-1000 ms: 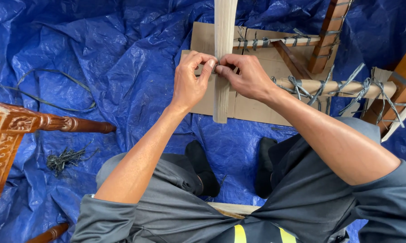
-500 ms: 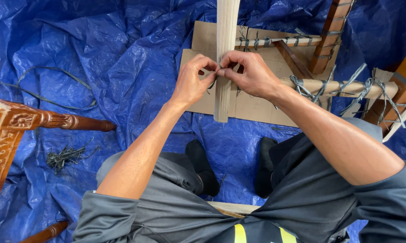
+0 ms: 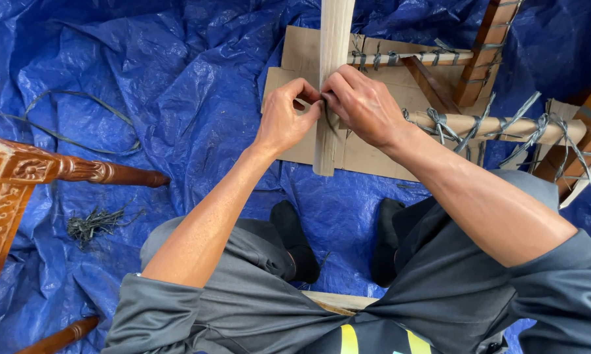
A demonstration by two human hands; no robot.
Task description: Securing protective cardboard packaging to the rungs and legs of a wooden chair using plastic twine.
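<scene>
A pale wooden post [image 3: 329, 141] stands upright in front of me, over a piece of brown cardboard [image 3: 367, 151]. My left hand [image 3: 284, 118] and my right hand [image 3: 364, 105] meet on the post, both pinching a thin dark strap [image 3: 326, 113] wound around it. To the right, pale rails [image 3: 492, 124] of a wooden frame carry several knotted grey straps. Fingertips hide the exact point of the knot.
A blue tarp [image 3: 164, 85] covers the floor. A carved brown furniture leg [image 3: 79, 170] juts in from the left. A small pile of strap offcuts [image 3: 95, 223] lies near it, and a long loose strap [image 3: 73, 124] curls farther back. My dark-socked feet [image 3: 295, 242] rest below the post.
Both hands have shifted slightly up the post while staying pinched on the strap; the view has drifted a little.
</scene>
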